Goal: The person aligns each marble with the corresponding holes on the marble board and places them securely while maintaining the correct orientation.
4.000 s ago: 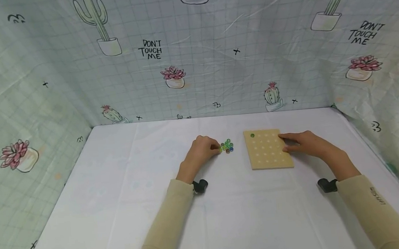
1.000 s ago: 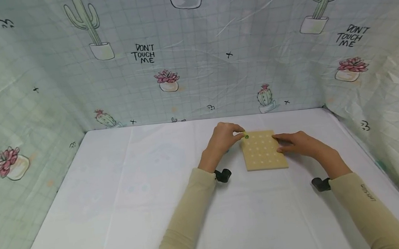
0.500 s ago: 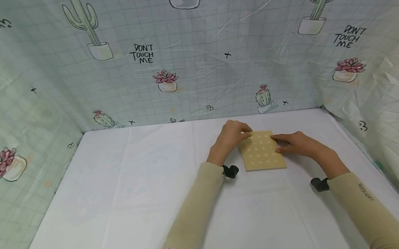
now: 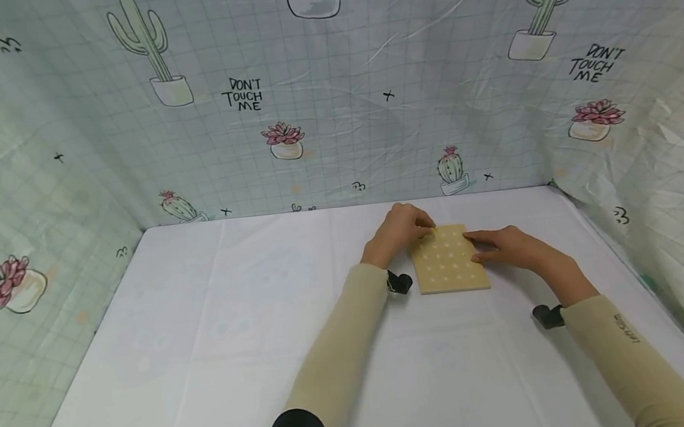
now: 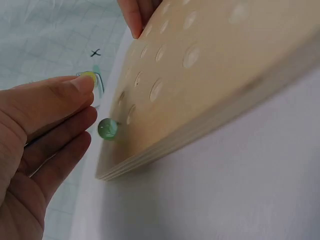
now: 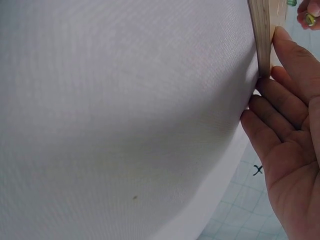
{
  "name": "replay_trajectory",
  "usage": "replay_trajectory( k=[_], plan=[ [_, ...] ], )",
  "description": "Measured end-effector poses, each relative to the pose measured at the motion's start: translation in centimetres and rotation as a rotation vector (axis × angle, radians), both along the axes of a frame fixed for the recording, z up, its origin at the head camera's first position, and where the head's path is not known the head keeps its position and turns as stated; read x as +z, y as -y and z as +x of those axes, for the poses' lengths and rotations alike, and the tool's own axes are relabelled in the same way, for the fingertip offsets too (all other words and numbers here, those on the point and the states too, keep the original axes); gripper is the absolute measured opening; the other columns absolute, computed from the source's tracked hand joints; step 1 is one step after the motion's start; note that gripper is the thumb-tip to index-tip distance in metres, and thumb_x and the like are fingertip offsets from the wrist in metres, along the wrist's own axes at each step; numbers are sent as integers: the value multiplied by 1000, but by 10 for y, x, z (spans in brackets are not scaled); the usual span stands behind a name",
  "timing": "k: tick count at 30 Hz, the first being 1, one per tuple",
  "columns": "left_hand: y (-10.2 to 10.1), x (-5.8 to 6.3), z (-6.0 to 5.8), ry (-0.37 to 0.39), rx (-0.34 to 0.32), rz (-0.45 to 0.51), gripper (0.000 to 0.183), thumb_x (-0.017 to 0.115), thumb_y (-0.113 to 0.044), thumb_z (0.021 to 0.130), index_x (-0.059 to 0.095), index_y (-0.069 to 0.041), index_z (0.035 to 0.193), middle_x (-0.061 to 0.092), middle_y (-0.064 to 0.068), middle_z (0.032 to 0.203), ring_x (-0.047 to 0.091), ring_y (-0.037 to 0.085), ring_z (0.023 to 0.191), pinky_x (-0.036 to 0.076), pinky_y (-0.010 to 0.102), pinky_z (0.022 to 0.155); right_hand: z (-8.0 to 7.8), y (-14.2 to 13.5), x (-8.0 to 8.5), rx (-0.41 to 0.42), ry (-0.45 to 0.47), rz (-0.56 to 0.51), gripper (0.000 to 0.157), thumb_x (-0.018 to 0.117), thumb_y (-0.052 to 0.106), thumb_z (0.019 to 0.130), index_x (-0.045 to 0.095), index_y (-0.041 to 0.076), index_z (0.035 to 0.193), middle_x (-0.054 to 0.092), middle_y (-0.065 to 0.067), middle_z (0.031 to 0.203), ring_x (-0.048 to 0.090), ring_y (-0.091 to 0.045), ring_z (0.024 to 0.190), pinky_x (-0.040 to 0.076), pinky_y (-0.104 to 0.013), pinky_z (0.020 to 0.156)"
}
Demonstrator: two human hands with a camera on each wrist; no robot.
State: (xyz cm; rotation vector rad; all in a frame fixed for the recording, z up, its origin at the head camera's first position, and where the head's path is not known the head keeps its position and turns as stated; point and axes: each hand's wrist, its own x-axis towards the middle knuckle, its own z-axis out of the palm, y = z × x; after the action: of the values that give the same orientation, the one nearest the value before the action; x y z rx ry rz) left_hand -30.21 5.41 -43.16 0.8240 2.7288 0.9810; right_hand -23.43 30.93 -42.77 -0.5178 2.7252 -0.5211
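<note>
While pinching a yellow glass marble (image 5: pixel 89 77) in left hand (image 4: pixel 400 228), perhaps just above the pale dimpled wooden board (image 4: pixel 452 268), near green glass marble (image 5: pixel 107 129) at its far-left corner, bracing right edge with straight-fingered right hand (image 4: pixel 511 245), evidently against sliding.

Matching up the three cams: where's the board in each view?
Head: board right of centre, its far left corner covered by the left hand.
Left wrist: board large, upper right, cut off by the top and right edges.
Right wrist: board nearly edge-on, a narrow strip at top right.
Shared landmark: right hand, at the board's edge in all three.
</note>
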Motion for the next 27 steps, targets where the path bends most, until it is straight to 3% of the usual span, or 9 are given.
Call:
replay_trajectory(
  k=[4,13,27],
  plan=[
    [-2,-6,-5,49,-33,64,14,77,-19,92,82,-15,105,78,-6,100,65,5,95,50,14,77,1,0,0,2,-6,2,67,64,41,100,46,3,152,47,-27,150,45,-50,135,40,-64,107],
    [2,-7,-12,130,10,107,14,80,-17,89,83,-16,103,78,-7,98,64,5,94,50,15,78,0,2,1,16,-39,10,65,66,39,100,48,2,150,49,-27,148,48,-49,134,41,-63,107],
    [-3,-6,-15,115,-30,16,16,79,-19,90,82,-15,105,78,-4,105,64,8,102,50,14,79,-3,1,1,20,-17,20,66,65,40,100,46,2,151,48,-26,149,46,-48,135,40,-63,108]
  ],
)
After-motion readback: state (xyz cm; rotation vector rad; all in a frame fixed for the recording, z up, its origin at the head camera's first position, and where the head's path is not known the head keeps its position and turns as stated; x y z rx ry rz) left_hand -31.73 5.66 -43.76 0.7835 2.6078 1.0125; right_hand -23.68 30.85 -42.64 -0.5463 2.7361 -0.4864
